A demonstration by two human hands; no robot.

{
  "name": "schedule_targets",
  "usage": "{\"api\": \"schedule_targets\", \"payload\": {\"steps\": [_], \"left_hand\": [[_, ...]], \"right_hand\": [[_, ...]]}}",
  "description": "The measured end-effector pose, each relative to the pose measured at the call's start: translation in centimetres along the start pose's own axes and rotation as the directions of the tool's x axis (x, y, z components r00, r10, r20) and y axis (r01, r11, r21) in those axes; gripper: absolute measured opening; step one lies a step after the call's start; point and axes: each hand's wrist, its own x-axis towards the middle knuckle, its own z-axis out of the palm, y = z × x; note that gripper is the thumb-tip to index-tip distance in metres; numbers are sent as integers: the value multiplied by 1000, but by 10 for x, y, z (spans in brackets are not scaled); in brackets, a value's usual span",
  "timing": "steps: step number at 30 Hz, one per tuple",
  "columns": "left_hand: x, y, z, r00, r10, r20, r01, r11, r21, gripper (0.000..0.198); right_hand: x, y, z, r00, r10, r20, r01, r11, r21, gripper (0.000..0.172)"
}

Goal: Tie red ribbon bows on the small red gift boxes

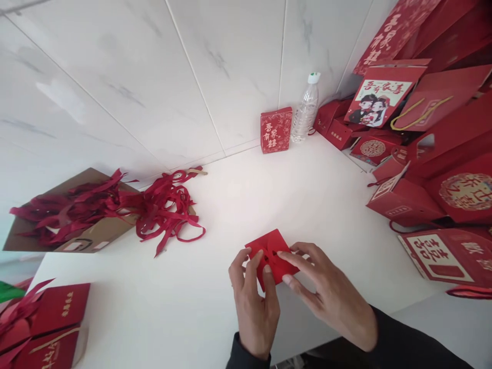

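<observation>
A small red paper gift box [275,245] sits near the front of the white table, its top flaps folded in over one another around small dark openings. My left hand [253,302] grips it from the left, with fingertips pressing on the top flaps and the left edge. From the right, my right hand [326,287] holds the same box, index finger on the flaps and thumb at the near right edge. Fingers cover part of the top, and the underside is hidden.
Left, a cardboard box [119,228] overflows with red ribbons [165,205]. Red gift boxes [57,312] stand at the front left. A red carton [275,130] and plastic bottle [306,110] stand by the tiled wall. Red boxes and bags [418,200] crowd the right side.
</observation>
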Motion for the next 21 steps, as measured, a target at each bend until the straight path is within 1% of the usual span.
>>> {"api": "schedule_targets", "payload": {"steps": [2, 3, 5, 7, 9, 12, 14, 16, 18, 20, 21], "left_hand": [[0, 0, 1, 1000, 21, -8, -20, 1000, 11, 29], [2, -3, -1, 1000, 12, -27, -12, 1000, 15, 27], [16, -15, -11, 992, -40, -122, 47, 997, 53, 22], [39, -38, -27, 961, -108, -255, 143, 982, 125, 20], [63, -68, -43, 934, -153, -323, 221, 957, 186, 22], [91, -110, -55, 914, -194, -355, 291, 926, 243, 24], [100, -126, -57, 915, -207, -345, 305, 916, 259, 20], [107, -132, -59, 925, -202, -321, 291, 921, 259, 18], [114, -127, -67, 931, -183, -317, 265, 934, 240, 21], [122, -112, -79, 927, -158, -341, 236, 951, 200, 20], [126, -99, -85, 925, -143, -353, 215, 961, 175, 18]], "right_hand": [[-2, 5, 5, 999, -29, 14, 29, 999, -42, 34], [-3, 7, 6, 1000, -26, 15, 27, 999, -45, 35], [-5, 12, 7, 1000, -11, 7, 12, 999, -39, 36], [-7, 16, 7, 999, -2, 34, 2, 1000, -16, 36], [-9, 17, 7, 997, -12, 71, 10, 999, 31, 38], [-15, 16, 11, 997, 14, 74, -21, 995, 96, 46], [-19, 16, 13, 997, 72, 42, -77, 990, 117, 49], [-20, 17, 13, 989, 147, -4, -146, 981, 130, 48], [-18, 21, 9, 983, 172, -69, -161, 977, 139, 47], [-11, 23, -1, 981, 152, -122, -136, 982, 127, 45], [-6, 22, -7, 980, 143, -135, -127, 985, 121, 44]]}}
